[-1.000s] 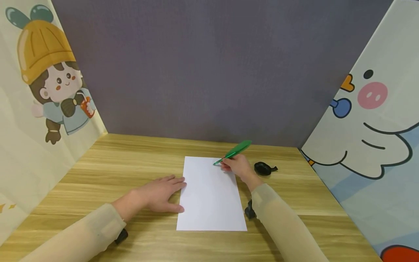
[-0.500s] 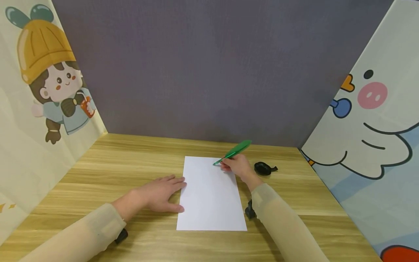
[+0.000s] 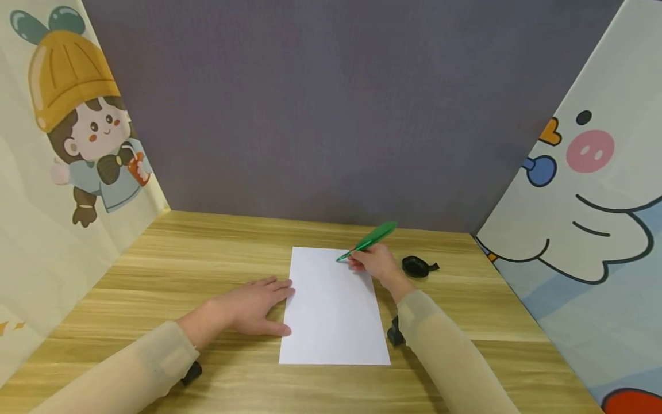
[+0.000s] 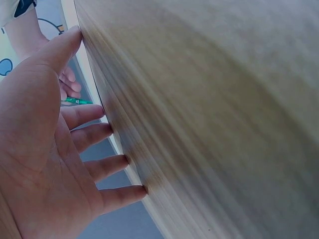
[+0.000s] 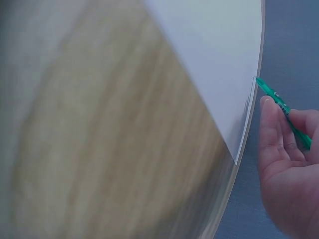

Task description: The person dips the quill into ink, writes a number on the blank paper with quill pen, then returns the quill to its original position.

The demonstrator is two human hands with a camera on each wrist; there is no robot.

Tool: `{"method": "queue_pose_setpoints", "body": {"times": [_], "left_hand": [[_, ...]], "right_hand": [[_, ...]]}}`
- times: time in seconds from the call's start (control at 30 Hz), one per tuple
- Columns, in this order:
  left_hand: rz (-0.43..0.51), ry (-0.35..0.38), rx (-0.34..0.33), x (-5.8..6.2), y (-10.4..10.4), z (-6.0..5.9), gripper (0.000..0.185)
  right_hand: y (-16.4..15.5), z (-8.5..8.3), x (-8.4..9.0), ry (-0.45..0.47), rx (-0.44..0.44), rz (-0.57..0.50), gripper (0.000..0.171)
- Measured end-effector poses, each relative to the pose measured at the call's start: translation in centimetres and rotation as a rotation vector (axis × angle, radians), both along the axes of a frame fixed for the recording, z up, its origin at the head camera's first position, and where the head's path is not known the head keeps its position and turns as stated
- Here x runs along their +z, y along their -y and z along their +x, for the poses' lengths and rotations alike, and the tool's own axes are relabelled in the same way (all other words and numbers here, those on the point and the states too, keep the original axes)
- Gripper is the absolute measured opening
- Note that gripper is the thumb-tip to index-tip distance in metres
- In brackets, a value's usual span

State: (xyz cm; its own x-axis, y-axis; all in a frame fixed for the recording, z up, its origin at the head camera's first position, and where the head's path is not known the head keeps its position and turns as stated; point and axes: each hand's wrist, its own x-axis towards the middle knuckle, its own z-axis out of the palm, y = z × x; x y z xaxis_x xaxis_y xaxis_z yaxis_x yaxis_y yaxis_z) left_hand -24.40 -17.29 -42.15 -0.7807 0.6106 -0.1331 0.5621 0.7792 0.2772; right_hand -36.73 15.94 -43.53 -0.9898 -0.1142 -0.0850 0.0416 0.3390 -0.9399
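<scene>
A white sheet of paper (image 3: pixel 331 310) lies upright on the wooden table, with no marks showing on it. My right hand (image 3: pixel 376 263) pinches a green pen (image 3: pixel 373 237) with a broad feather-shaped top, over the sheet's upper right part. In the right wrist view the green pen (image 5: pixel 273 94) slants between thumb and fingers, its tip right at the paper (image 5: pixel 214 59). At the sheet's left edge rests my left hand (image 3: pixel 256 307), fingers spread and straight, fingertips and thumb tip just over the edge. The left wrist view shows its palm side (image 4: pixel 47 144).
Right of the right hand lies a rounded black object (image 3: pixel 416 267) with a short tail. Black wrist devices show under both sleeves. A grey panel (image 3: pixel 320 115) stands behind the wooden table (image 3: pixel 217 253), and cartoon-printed panels flank both sides.
The pen's tip has shifted very slightly left over the sheet. The left hand, the paper and the black object have kept their places.
</scene>
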Motion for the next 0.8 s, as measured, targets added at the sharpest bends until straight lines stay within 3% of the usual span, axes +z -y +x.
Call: {"method": "queue_pose_setpoints", "body": {"times": [0.8], "left_hand": [[0.005,0.008,0.003,0.23,-0.20,0.08,0.093]], "right_hand": [[0.15,0.18,-0.01,-0.003,0.019,-0.018,0.024]]}}
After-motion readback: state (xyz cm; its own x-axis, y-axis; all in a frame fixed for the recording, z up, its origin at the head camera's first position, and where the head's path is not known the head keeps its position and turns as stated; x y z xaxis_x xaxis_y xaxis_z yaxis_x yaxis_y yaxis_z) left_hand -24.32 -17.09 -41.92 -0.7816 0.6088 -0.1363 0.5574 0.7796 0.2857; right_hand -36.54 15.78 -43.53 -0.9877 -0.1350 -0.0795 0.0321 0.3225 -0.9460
